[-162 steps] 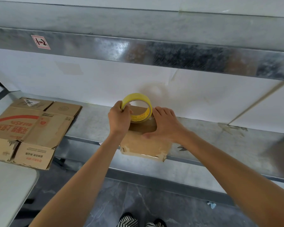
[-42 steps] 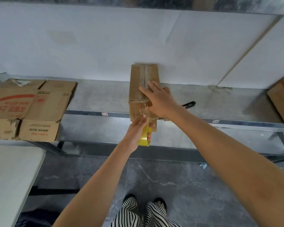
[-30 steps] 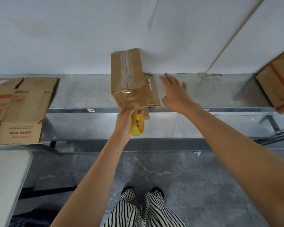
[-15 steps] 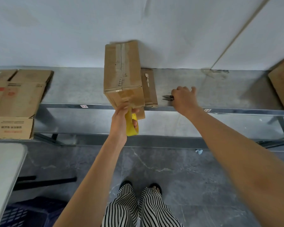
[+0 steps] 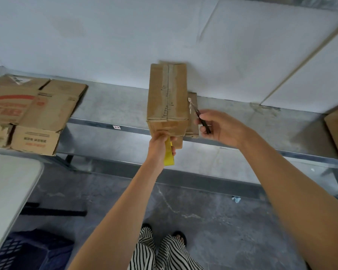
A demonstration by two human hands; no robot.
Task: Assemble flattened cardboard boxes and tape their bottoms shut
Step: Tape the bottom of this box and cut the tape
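A cardboard box (image 5: 167,94) stands at the metal table's (image 5: 115,106) front edge, left hand (image 5: 160,148) gripping a yellow tape roll (image 5: 169,157) beneath it, right hand (image 5: 222,127) pinching small snips (image 5: 203,122) beside it; slack tape could cut ragged or peel off.

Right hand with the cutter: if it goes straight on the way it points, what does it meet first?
Likely the side flap of the taped box: the right hand aims the black cutter up-left at it. Depth is unclear from this view.

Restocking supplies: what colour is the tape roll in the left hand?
Yellow; the tape roll shows in the head view.
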